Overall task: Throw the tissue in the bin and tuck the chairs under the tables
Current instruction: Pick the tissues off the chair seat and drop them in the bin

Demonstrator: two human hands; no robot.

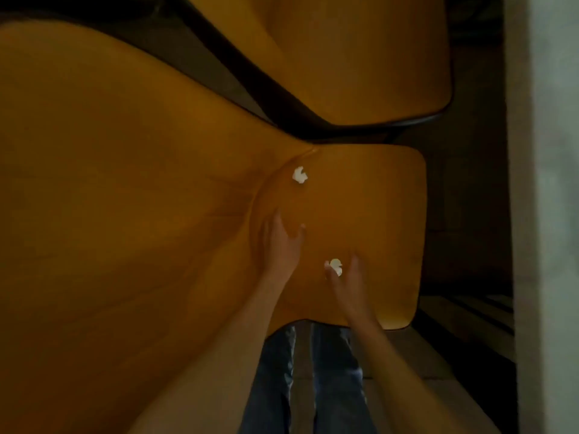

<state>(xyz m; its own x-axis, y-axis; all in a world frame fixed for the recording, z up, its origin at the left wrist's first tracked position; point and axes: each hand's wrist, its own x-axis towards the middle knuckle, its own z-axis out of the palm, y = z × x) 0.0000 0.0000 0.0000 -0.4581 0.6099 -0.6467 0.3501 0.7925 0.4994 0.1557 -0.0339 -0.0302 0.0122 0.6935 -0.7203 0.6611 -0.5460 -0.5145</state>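
Observation:
Two crumpled white tissues lie on an orange-brown table (pixel 385 214). The far tissue (pixel 299 175) sits alone near the table's back left. The near tissue (pixel 336 267) is between the thumb and fingers of my right hand (pixel 346 281), which is closing around it. My left hand (pixel 282 242) rests flat on the table top with fingers spread, holding nothing, a little below the far tissue. No bin and no chair can be made out in this dim, distorted view.
A second orange table (pixel 360 57) stands beyond a dark gap. Another orange surface (pixel 109 183) fills the left side. A pale wall or pillar (pixel 545 214) runs down the right edge. My legs in blue jeans (pixel 313 380) stand at the near table edge.

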